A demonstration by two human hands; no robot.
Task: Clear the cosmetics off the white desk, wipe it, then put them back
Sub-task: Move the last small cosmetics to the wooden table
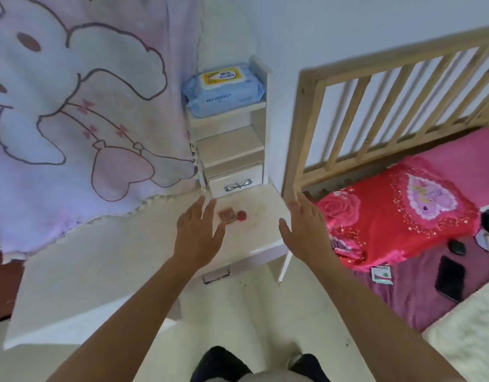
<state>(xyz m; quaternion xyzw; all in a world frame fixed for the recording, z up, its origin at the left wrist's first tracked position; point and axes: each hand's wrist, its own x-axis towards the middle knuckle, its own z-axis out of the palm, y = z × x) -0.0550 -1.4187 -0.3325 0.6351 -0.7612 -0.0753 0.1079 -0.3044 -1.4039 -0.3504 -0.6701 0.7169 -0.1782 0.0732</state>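
My left hand (199, 230) and right hand (304, 227) hover open and empty over the white desk (261, 245), framing the square compact (226, 215) and round red pot (241, 215) at two o'clock from my left palm, ready to clear them.

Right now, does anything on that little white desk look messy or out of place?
Yes: the white desk shows faint reddish smears around the square pink case and the round red pot, so it looks grubby. Neither item looks tipped.
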